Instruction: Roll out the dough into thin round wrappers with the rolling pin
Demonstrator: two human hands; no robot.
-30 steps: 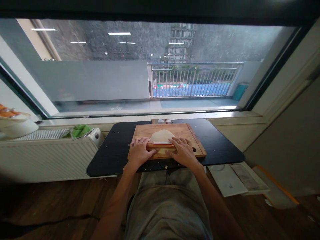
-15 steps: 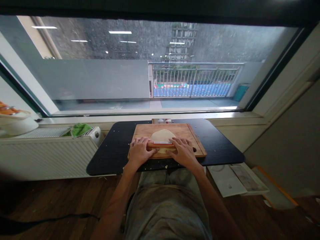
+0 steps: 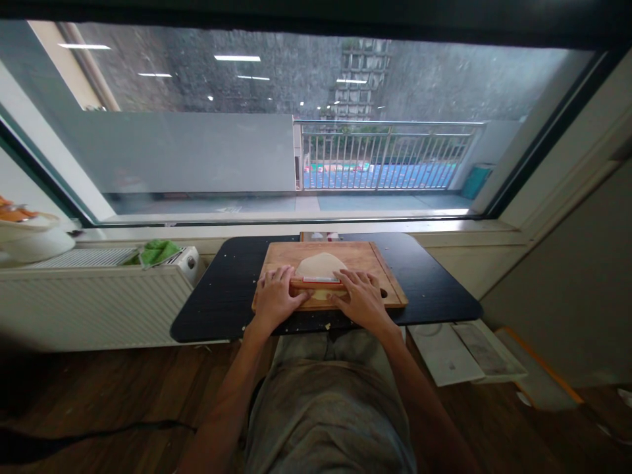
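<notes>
A wooden rolling pin [image 3: 318,284] with a red-edged white label lies crosswise over a flat round of pale dough [image 3: 322,264]. My left hand [image 3: 276,297] grips its left end, and my right hand [image 3: 362,296] grips its right end, fingers over the top and thumbs on the near side. Dough shows both beyond the pin and between my thumbs. Beneath is a wooden cutting board [image 3: 390,280], with a dark hole near its right edge. My palms hide the pin's ends.
The board rests on a black table [image 3: 439,289] with small crumbs. A small box [image 3: 309,236] stands behind the board. Left of the table is a white radiator [image 3: 99,303] with a green cloth [image 3: 158,252] on top. A window lies ahead.
The whole view has shifted slightly upward. My hands and the rolling pin hold nearly the same place on the dough.
</notes>
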